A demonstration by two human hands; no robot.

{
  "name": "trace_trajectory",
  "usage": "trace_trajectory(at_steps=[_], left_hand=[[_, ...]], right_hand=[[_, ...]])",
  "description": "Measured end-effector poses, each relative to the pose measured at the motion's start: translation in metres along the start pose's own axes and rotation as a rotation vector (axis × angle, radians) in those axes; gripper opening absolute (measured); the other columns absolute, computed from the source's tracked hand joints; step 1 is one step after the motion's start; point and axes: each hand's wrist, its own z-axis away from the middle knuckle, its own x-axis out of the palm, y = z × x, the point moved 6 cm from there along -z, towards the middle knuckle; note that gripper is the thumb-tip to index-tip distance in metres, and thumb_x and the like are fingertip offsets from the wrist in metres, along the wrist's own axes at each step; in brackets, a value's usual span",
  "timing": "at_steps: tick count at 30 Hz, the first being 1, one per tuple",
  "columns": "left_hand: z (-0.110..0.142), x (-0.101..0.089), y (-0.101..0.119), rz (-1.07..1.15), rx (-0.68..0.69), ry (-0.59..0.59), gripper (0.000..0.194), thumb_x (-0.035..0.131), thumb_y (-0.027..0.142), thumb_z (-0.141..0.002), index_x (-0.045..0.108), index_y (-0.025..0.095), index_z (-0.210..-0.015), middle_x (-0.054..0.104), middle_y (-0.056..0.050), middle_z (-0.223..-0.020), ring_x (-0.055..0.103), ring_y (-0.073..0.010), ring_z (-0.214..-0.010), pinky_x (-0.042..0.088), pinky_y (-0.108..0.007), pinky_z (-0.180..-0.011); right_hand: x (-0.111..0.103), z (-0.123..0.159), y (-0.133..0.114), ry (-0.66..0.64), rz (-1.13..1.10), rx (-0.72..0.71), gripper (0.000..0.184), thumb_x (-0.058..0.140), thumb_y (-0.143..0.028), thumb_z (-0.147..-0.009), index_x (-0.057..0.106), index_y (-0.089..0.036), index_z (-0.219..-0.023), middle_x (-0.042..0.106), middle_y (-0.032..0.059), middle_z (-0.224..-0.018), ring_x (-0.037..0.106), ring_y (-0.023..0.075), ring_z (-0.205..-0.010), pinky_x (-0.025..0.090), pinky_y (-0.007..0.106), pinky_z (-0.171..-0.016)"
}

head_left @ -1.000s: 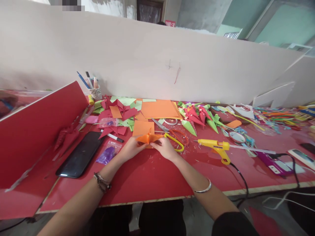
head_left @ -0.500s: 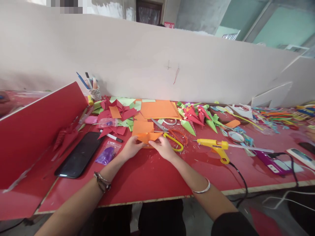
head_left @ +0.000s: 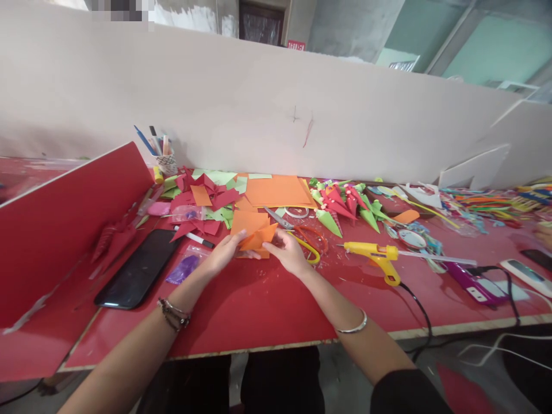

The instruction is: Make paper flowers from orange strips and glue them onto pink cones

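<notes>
Gripping folded orange paper (head_left: 261, 236) with left hand (head_left: 225, 252) and right hand (head_left: 290, 253); paper, roughly level earlier, now tilted, right end raised.

No wording can be made out for certain. A small red sign (head_left: 296, 45), on the wall beyond the pale partition (head_left: 241, 109), carries a single row of white characters, too small and blurred to read. At the far right edge of the worktop (head_left: 267, 310), a blue item (head_left: 544, 194) bears pale marks that may be lettering, though blur hides their shapes. The white handheld device's display (head_left: 522, 267) is too small to read.
</notes>
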Motion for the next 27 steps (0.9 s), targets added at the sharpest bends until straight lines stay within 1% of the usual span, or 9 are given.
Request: trace_trajectory(at_steps=[4,7,9,12,14,17,19,24,27], left_hand=[[0.004,0.006,0.003,-0.250,0.023,-0.102,0.027,0.058,0.039,-0.069,0.063,0.014,-0.078,0.065,-0.006,-0.074,0.058,-0.0132,-0.059,0.046,-0.024,-0.061],[0.005,0.007,0.000,-0.406,0.027,-0.137,0.027,0.054,0.040,-0.072,0.061,0.014,-0.073,0.063,-0.003,-0.067,0.050,-0.0086,-0.048,0.041,-0.020,-0.052],[0.005,0.007,-0.002,-0.457,0.023,-0.138,0.030,0.051,0.041,-0.073,0.060,0.013,-0.067,0.059,-0.001,-0.059,0.045,-0.0072,-0.043,0.037,-0.019,-0.048],[0.005,0.007,-0.001,-0.502,0.051,-0.097,0.037,0.047,0.044,-0.076,0.055,0.014,-0.056,0.049,0.002,-0.046,0.039,-0.0063,-0.039,0.030,-0.018,-0.043],[0.004,0.008,0.002,-0.513,0.097,-0.040,0.038,0.046,0.045,-0.076,0.049,0.015,-0.052,0.042,0.004,-0.044,0.034,-0.0059,-0.039,0.027,-0.018,-0.042],[0.004,0.010,0.004,-0.481,0.156,0.003,0.036,0.045,0.044,-0.077,0.046,0.016,-0.056,0.037,0.005,-0.048,0.030,-0.0062,-0.042,0.024,-0.019,-0.042],[0.003,0.011,0.004,-0.460,0.165,0.014,0.033,0.044,0.044,-0.077,0.047,0.016,-0.061,0.035,0.006,-0.049,0.028,-0.0066,-0.043,0.023,-0.019,-0.042],[0.003,0.008,0.002,-0.506,0.147,0.045,0.036,0.043,0.045,-0.078,0.044,0.016,-0.056,0.033,0.006,-0.047,0.029,-0.0065,-0.043,0.024,-0.019,-0.042],[0.003,0.007,0.001,-0.508,0.124,0.021,0.038,0.044,0.046,-0.077,0.049,0.014,-0.056,0.045,0.003,-0.049,0.039,-0.0072,-0.044,0.031,-0.019,-0.045]], right_hand=[[0.002,0.003,-0.003,-0.052,0.085,-0.007,0.016,0.055,-0.028,-0.072,0.057,-0.019,-0.085,0.062,0.0020,-0.084,0.057,0.0152,-0.078,0.045,0.028,-0.071],[0.006,0.005,-0.007,-0.120,0.120,-0.025,0.013,0.052,-0.028,-0.074,0.056,-0.019,-0.082,0.061,0.0014,-0.082,0.056,0.0141,-0.075,0.044,0.027,-0.069],[0.007,0.006,-0.009,-0.128,0.111,-0.033,0.013,0.051,-0.029,-0.075,0.055,-0.019,-0.082,0.060,0.0009,-0.081,0.056,0.0131,-0.074,0.044,0.026,-0.067],[0.006,0.004,-0.005,-0.071,-0.008,0.012,0.016,0.053,-0.030,-0.074,0.049,-0.021,-0.086,0.057,-0.0024,-0.071,0.054,0.0104,-0.062,0.043,0.023,-0.057],[0.005,0.003,0.001,-0.045,-0.103,0.074,0.021,0.054,-0.032,-0.073,0.044,-0.022,-0.089,0.055,-0.0055,-0.061,0.052,0.0089,-0.052,0.041,0.021,-0.049],[0.008,0.003,0.005,-0.088,-0.144,0.164,0.019,0.050,-0.036,-0.075,0.046,-0.020,-0.084,0.054,-0.0067,-0.051,0.048,0.0074,-0.042,0.038,0.020,-0.045],[0.009,0.004,0.004,-0.107,-0.136,0.189,0.020,0.048,-0.038,-0.076,0.048,-0.018,-0.078,0.054,-0.0062,-0.049,0.047,0.0065,-0.040,0.037,0.020,-0.045],[0.007,0.004,-0.004,-0.086,-0.091,0.109,0.019,0.050,-0.036,-0.076,0.048,-0.018,-0.068,0.054,-0.0066,-0.049,0.046,0.0059,-0.040,0.036,0.019,-0.045],[0.008,0.004,-0.008,-0.108,-0.068,0.076,0.019,0.050,-0.033,-0.077,0.045,-0.019,-0.066,0.052,-0.0069,-0.048,0.045,0.0057,-0.040,0.036,0.019,-0.044]])
